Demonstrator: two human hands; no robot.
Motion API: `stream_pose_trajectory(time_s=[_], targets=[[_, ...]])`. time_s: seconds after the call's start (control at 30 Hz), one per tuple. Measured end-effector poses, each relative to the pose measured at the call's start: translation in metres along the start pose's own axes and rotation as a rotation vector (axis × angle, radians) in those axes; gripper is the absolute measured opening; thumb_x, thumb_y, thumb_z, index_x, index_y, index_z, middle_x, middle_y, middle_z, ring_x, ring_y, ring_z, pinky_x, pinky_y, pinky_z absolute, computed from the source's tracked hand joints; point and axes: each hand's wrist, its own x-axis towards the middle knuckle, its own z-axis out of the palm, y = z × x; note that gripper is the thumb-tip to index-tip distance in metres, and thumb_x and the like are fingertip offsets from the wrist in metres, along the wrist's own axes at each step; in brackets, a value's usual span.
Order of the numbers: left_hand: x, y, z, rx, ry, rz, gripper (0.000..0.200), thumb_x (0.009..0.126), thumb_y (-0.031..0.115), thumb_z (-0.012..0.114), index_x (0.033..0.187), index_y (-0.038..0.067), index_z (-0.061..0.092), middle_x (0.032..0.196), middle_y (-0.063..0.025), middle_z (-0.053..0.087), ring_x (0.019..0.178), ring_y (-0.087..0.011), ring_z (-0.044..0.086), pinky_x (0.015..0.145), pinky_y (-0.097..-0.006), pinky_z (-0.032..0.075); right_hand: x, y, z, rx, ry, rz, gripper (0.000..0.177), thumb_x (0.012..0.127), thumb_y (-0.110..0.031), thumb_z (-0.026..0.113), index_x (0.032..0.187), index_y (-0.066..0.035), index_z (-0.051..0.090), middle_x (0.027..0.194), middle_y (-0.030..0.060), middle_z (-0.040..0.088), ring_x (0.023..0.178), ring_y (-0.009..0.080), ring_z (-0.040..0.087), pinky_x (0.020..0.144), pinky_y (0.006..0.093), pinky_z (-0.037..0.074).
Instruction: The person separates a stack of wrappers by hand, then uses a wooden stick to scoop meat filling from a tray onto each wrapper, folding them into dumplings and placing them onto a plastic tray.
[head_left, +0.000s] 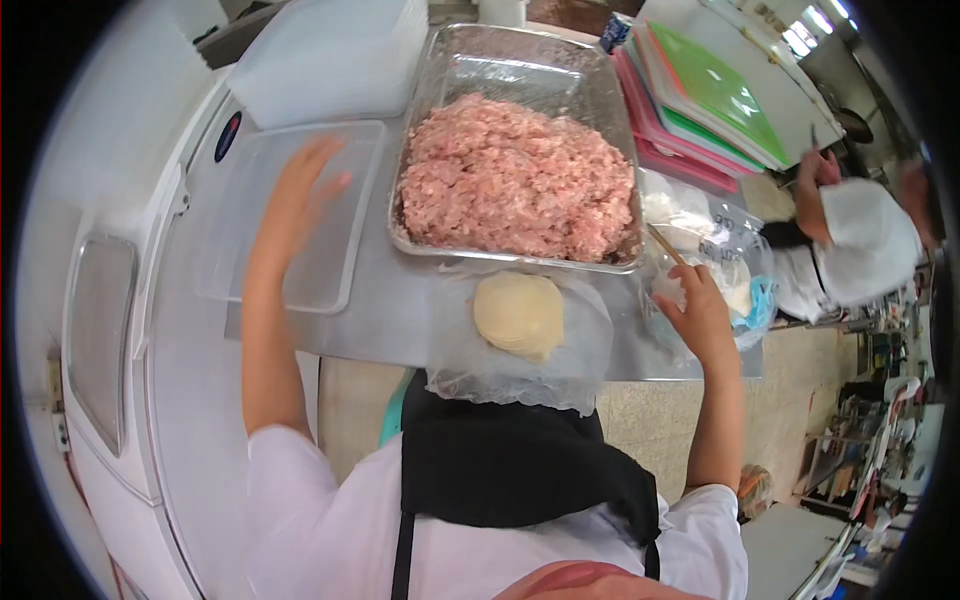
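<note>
My left hand (pixel 308 192) is over a clear plastic tray (pixel 350 240) on the metal table, slightly blurred, its fingers stretched out with nothing in them. Between the fingers of my right hand (pixel 700 308) is a thin wooden stick (pixel 667 245), pointing up and left toward the corner of the metal pan. Raw minced meat (pixel 515 180) fills much of that deep metal pan (pixel 500 45). In front of it, a stack of round, pale yellow dough wrappers (pixel 518 315) lies on a sheet of thin plastic (pixel 585 345). Beside my right hand sits a clear plastic bag (pixel 745 245) with whitish contents.
A tall stack of translucent plastic trays (pixel 335 60) stands at the back left. Green, white and pink plastic lids or boards (pixel 700 95) are piled at the back right. Further right, another person in white (pixel 855 245) is at work. A white appliance (pixel 120 300) borders the left.
</note>
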Motion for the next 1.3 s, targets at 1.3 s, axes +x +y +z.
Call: stream_pose_trajectory(time_s=[1.3], targets=[[-0.085, 0.162, 0.142, -0.237, -0.101, 0.408, 0.055, 0.083, 0.037, 0.070, 0.129, 0.010, 0.057, 0.135, -0.0143, 0.051, 0.127, -0.0355, 0.045, 0.109, -0.0484, 0.032, -0.013, 0.006, 0.012, -0.162, 0.390, -0.078, 0.022, 0.082, -0.012, 0.067, 0.103, -0.006, 0.064, 0.102, 0.0139, 0.061, 0.095, 0.0344, 0.058, 0.082, 0.0448, 0.048]])
